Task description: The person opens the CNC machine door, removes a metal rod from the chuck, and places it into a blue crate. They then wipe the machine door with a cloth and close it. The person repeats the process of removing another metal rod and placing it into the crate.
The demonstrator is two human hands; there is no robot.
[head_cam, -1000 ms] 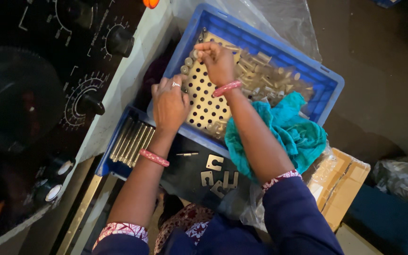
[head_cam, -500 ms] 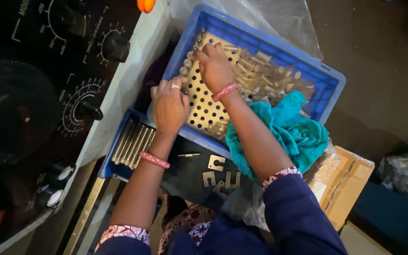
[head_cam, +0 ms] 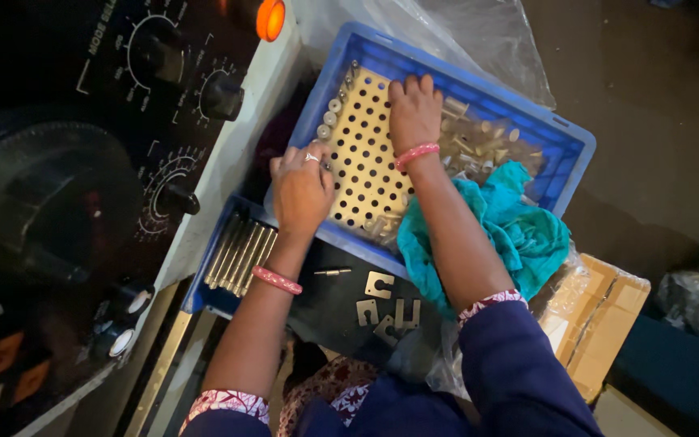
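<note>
1. Perforated plate [head_cam: 363,154], pale yellow with dark holes, lies tilted inside the blue crate [head_cam: 479,85].
2. Left hand [head_cam: 302,188] grips the plate's near-left edge, fingers curled.
3. Right hand [head_cam: 414,112] rests flat on the plate's far side, fingers spread beside small metal pins [head_cam: 483,142].

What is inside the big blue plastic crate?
The blue plastic crate holds a cream perforated plate, small metal cylinders and a teal cloth. The right hand and plate hide whatever lies beneath.
</note>
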